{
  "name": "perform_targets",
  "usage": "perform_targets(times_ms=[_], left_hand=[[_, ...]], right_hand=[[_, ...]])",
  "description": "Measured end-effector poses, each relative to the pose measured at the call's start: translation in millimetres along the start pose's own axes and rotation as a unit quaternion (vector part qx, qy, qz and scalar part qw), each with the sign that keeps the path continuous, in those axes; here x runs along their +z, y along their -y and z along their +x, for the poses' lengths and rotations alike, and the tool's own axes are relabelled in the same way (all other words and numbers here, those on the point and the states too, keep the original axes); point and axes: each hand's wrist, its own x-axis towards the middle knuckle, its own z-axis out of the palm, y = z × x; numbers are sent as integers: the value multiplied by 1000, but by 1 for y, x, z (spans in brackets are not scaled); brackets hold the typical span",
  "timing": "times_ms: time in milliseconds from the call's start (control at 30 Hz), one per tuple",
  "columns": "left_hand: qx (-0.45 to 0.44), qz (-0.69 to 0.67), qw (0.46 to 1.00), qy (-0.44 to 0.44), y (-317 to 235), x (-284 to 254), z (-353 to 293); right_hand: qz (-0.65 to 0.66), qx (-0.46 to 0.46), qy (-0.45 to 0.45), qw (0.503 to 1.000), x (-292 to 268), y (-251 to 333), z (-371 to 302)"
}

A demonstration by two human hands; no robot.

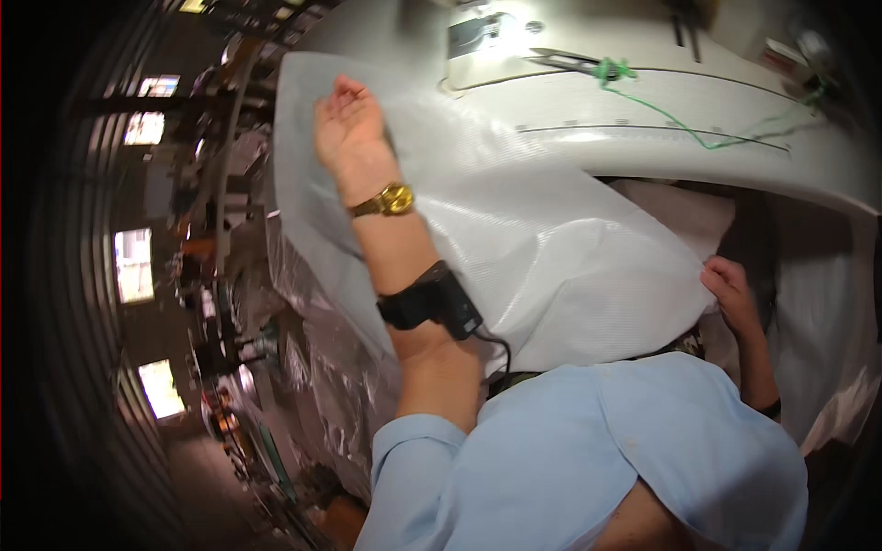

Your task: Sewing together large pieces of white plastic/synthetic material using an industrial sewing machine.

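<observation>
A large white woven-plastic sheet spreads over the sewing table's edge and down across my lap. Over its far left part, my left hand is turned palm up with loosely bent fingers and nothing visible in it. At the right, my right hand pinches the sheet's edge between thumb and fingers. Beyond the sheet is the lit sewing machine head. Thread snips lie on the white table near it, with green thread bunched at one end and trailing right.
A curved cut-out in the table's front edge lies above my lap. Crumpled clear plastic hangs on the left. Dark slim tools lie at the table's back. A black strapped device with a cable sits on my left forearm.
</observation>
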Motion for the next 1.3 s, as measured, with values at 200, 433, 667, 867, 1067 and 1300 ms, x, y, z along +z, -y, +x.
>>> perform_targets(times_ms=[200, 433, 667, 867, 1067, 1300], left_hand=[[-125, 223, 942, 217, -60, -44, 61], [4, 297, 948, 113, -21, -23, 43], [35, 418, 905, 76, -47, -19, 38], [-77, 479, 857, 172, -142, -34, 80], [79, 579, 811, 14, -195, -37, 56], [179, 528, 826, -86, -281, -66, 62]], right_hand=[[67, -84, -25, 994, -4, -14, 15], [32, 188, -444, 875, -80, -219, -50], [-290, 316, -283, 858, -80, -288, -92], [-421, 430, -160, 782, -61, -305, -92], [-439, 457, -129, 763, -69, -314, -88], [-448, 482, -84, 749, -75, -322, -63]])
